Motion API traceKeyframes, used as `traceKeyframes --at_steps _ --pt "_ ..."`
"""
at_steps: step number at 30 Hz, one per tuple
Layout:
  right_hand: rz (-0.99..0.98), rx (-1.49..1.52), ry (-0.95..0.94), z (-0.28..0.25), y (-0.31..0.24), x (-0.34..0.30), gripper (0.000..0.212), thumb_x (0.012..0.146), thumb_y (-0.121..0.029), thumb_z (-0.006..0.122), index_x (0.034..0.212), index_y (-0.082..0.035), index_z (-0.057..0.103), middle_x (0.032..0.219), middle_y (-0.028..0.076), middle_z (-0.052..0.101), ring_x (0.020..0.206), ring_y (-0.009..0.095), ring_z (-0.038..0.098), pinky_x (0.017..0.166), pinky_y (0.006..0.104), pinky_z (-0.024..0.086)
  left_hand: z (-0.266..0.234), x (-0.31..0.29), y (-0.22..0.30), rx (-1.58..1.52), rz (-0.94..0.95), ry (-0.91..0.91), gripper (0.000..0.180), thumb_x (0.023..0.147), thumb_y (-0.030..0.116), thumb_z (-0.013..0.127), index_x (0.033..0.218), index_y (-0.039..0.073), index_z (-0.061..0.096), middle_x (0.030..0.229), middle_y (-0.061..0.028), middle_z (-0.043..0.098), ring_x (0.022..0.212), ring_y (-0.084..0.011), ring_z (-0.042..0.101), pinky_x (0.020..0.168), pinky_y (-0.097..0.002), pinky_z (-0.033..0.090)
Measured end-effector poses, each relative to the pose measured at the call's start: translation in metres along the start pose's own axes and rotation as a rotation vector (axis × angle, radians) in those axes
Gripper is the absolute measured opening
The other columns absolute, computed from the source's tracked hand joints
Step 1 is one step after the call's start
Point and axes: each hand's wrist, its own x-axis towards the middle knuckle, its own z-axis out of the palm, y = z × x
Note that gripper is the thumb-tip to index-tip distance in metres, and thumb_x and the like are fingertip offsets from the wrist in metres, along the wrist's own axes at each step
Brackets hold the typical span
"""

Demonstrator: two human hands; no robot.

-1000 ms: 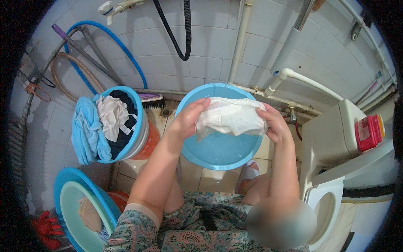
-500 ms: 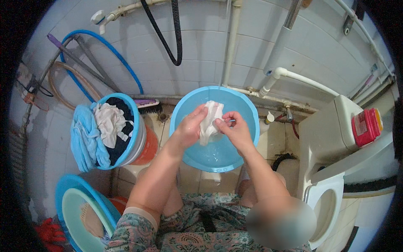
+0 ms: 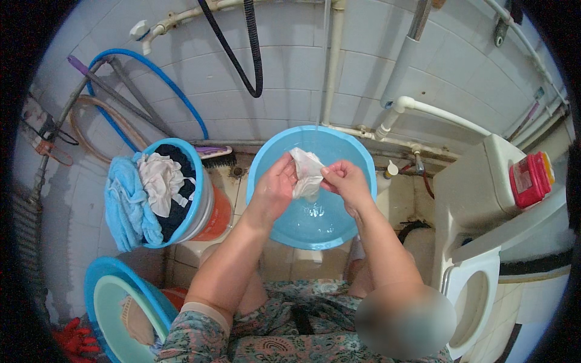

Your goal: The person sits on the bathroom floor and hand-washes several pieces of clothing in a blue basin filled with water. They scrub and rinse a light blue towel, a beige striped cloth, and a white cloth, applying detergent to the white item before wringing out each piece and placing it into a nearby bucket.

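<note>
A wet white cloth (image 3: 307,175) is stretched between my two hands, over a light blue basin (image 3: 315,244) with water in it. My left hand (image 3: 277,189) has its palm turned up and its fingers bent, holding the cloth's left side; part of those fingers is behind the fabric. With thumb and fingertips, my right hand (image 3: 346,184) pinches the cloth's right edge. The lower end of the cloth hangs just above the water.
Left of the basin, a bucket (image 3: 209,212) bears a blue towel (image 3: 128,206) and white and dark clothes. Nested basins (image 3: 109,272) stand at lower left, near red gloves (image 3: 75,339). A brush (image 3: 216,157) lies by the wall. At right is a toilet (image 3: 478,187).
My right hand has shifted slightly right and now pinches the cloth's side edge. The cloth is spread wider, and my left palm has turned up more.
</note>
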Motion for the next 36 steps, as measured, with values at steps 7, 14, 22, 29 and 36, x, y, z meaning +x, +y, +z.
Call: traceKeyframes --at_steps 7,14,22,29,36 --pt "0.095 0.453 0.170 -0.014 0.008 0.011 0.015 0.089 -0.014 0.046 0.098 -0.002 0.049 0.093 0.011 0.059 0.079 0.017 0.059 0.071 0.0308 0.052 -0.019 0.007 0.007 -0.076 0.184 0.224 0.027 0.087 0.020 0.046 0.105 0.000 0.049 0.107 -0.0125 0.055 0.097 -0.0248 0.054 0.084 -0.0370 0.045" --pt "0.031 1.052 0.277 -0.043 -0.005 0.020 0.023 0.093 -0.016 0.033 0.101 -0.001 0.048 0.098 0.013 0.059 0.092 0.026 0.058 0.080 0.0380 0.050 -0.010 0.000 0.025 0.291 -0.055 0.365 0.026 0.081 0.018 0.053 0.101 0.002 0.052 0.092 -0.0130 0.058 0.087 -0.0243 0.057 0.081 -0.0380 0.046" --pt "-0.024 0.571 -0.312 -0.028 -0.016 0.007 0.015 0.089 -0.018 0.049 0.097 -0.005 0.049 0.090 0.006 0.057 0.082 0.017 0.058 0.074 0.0301 0.049 -0.043 -0.003 -0.008 1.926 0.249 0.097 0.035 0.085 0.020 0.051 0.117 0.008 0.046 0.101 -0.0125 0.051 0.095 -0.0212 0.053 0.064 -0.0318 0.051" --pt "-0.179 0.887 -0.210 -0.044 -0.036 0.000 0.009 0.088 -0.015 0.049 0.092 -0.007 0.053 0.082 0.005 0.057 0.078 0.018 0.057 0.071 0.0315 0.048 -0.019 0.004 0.011 0.676 -0.125 0.305 0.033 0.084 0.008 0.047 0.117 0.004 0.046 0.117 -0.0150 0.038 0.095 -0.0239 0.052 0.075 -0.0361 0.054" --pt "-0.259 0.691 -0.307 -0.059 -0.051 -0.009 0.023 0.077 -0.005 0.056 0.099 -0.007 0.049 0.086 0.006 0.055 0.081 0.019 0.056 0.074 0.0356 0.048 -0.040 0.011 0.021 1.276 -0.022 0.236 0.037 0.082 0.008 0.053 0.117 0.002 0.046 0.110 -0.0103 0.049 0.098 -0.0187 0.051 0.079 -0.0333 0.049"
